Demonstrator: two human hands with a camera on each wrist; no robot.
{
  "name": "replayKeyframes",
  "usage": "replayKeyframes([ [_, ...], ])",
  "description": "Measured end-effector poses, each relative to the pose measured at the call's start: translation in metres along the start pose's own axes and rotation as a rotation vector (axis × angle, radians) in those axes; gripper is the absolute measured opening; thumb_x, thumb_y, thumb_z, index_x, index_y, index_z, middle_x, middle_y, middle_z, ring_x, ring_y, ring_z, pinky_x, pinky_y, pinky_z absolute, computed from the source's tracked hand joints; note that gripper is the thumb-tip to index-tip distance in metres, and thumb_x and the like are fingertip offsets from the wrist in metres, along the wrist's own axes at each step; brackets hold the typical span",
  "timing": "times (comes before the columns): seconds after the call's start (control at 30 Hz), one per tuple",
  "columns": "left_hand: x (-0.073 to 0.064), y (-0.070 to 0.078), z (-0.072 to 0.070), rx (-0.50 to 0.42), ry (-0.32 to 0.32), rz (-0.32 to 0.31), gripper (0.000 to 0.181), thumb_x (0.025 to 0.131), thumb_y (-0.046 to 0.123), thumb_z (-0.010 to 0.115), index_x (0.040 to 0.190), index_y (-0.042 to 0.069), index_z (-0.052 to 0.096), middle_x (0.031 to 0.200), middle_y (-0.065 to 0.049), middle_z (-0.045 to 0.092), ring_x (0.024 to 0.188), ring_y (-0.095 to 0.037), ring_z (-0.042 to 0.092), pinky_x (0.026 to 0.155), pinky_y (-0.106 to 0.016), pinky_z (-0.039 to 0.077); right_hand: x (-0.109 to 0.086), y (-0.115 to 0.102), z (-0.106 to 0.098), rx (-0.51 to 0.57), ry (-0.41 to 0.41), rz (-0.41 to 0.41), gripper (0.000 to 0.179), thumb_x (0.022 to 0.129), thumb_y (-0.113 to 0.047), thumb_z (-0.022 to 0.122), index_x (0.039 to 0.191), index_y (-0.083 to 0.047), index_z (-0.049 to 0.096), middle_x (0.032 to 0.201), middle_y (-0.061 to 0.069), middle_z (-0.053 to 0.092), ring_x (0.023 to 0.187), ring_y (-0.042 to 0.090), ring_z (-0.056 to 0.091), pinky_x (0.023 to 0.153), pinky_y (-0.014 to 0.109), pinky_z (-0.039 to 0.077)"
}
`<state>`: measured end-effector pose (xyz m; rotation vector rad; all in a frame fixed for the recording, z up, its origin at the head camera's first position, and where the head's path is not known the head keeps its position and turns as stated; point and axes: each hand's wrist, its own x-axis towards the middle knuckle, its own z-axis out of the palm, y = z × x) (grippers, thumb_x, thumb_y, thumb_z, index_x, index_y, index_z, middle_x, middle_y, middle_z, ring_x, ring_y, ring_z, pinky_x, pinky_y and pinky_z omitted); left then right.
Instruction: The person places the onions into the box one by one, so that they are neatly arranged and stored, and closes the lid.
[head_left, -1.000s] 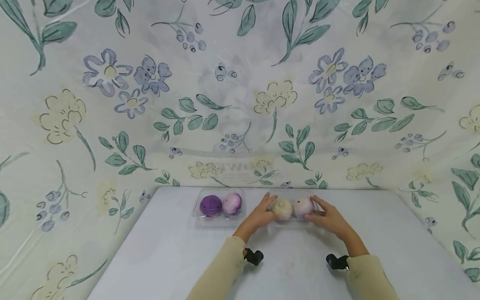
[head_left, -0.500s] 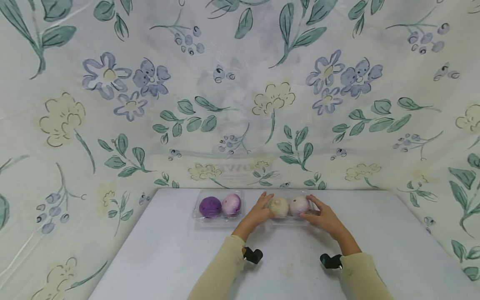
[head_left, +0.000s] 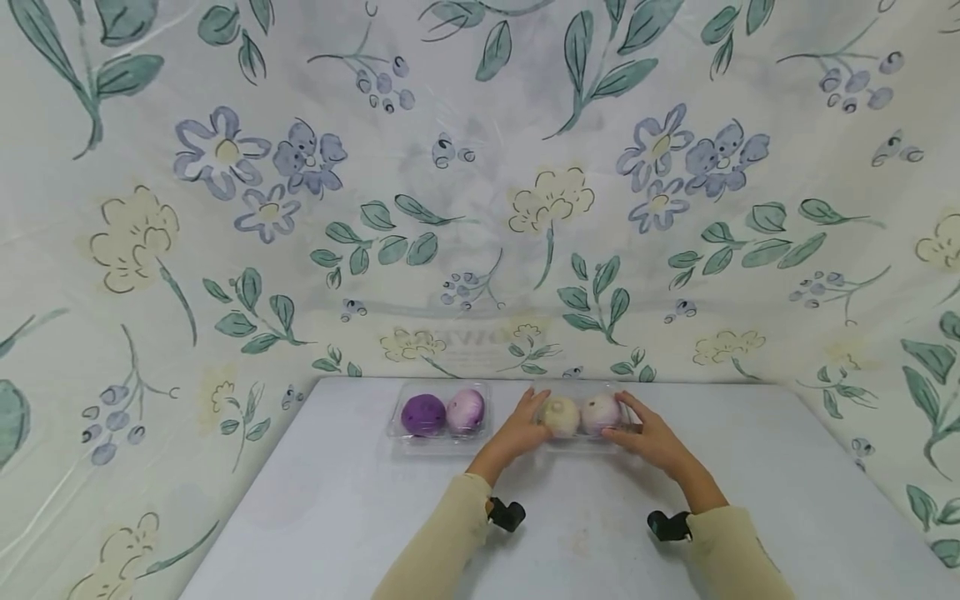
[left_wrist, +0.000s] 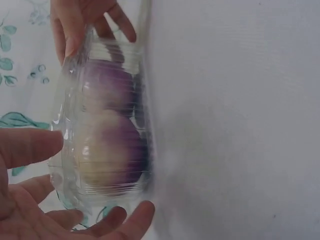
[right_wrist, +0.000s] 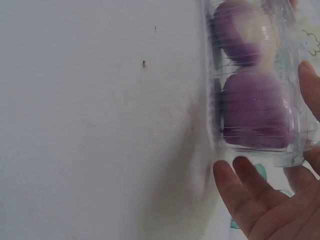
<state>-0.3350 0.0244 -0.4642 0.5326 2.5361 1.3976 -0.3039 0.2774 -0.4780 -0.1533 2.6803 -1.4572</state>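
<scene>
A clear plastic box (head_left: 581,447) stands on the table with two round things in it, a cream one (head_left: 561,417) and a pinkish-white one (head_left: 601,414). Seen from the wrists, both show purple lower sides. My left hand (head_left: 517,435) is at the box's left end, its spread fingers (left_wrist: 31,146) touching the rim. At the opposite end is my right hand (head_left: 651,435), one finger (right_wrist: 311,87) along the rim. In both wrist views other fingertips stand a little off the box's ends.
To the left is a second clear plastic box (head_left: 433,448) holding a deep purple round thing (head_left: 423,415) and a pink-and-white one (head_left: 466,410). The white table (head_left: 337,517) ends at a flower-patterned curtain (head_left: 480,250) behind both boxes.
The box between my hands has shifted slightly left, towards the other box, and my right hand has moved left with it. Over the last half second they barely move.
</scene>
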Motion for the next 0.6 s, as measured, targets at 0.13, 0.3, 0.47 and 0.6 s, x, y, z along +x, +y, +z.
replayKeyframes([
  [0.13,-0.007,0.009,0.0,0.148,-0.004,0.042,0.075,0.088,0.019,0.065,0.155,0.01,0.031,0.162,-0.03,0.012,0.144,-0.053,0.025,0.115,-0.066,0.025,-0.003,-0.006,-0.009,-0.093,-0.034,-0.046,0.089,0.089,-0.041,0.072,0.156,-0.008,0.024,0.165,0.024,0.006,0.139,0.055,0.032,0.109,0.067,0.033],
  [0.3,-0.023,0.036,-0.013,0.33,-0.032,0.104,0.076,0.094,0.034,0.064,0.157,0.014,0.027,0.161,-0.03,0.012,0.141,-0.056,0.027,0.11,-0.067,0.033,-0.009,-0.018,-0.034,-0.193,-0.033,-0.115,0.089,0.088,-0.041,0.073,0.156,-0.008,0.025,0.163,0.028,0.006,0.138,0.057,0.033,0.106,0.069,0.035],
  [0.47,-0.037,0.059,-0.054,0.408,-0.06,0.191,0.076,0.095,0.038,0.063,0.158,0.017,0.025,0.164,-0.024,0.011,0.149,-0.045,0.02,0.114,-0.064,0.029,-0.012,-0.033,-0.061,-0.355,0.027,-0.147,0.091,0.09,-0.047,0.068,0.155,-0.003,0.023,0.161,0.032,0.006,0.14,0.057,0.028,0.104,0.072,0.033],
  [0.6,-0.044,0.062,-0.103,0.49,-0.031,0.167,0.078,0.096,0.046,0.059,0.159,0.022,0.021,0.166,-0.018,0.003,0.152,-0.042,0.01,0.118,-0.064,0.019,-0.012,-0.038,-0.084,-0.501,0.106,-0.162,0.092,0.092,-0.051,0.064,0.155,0.001,0.021,0.162,0.032,0.003,0.142,0.06,0.017,0.106,0.077,0.024],
])
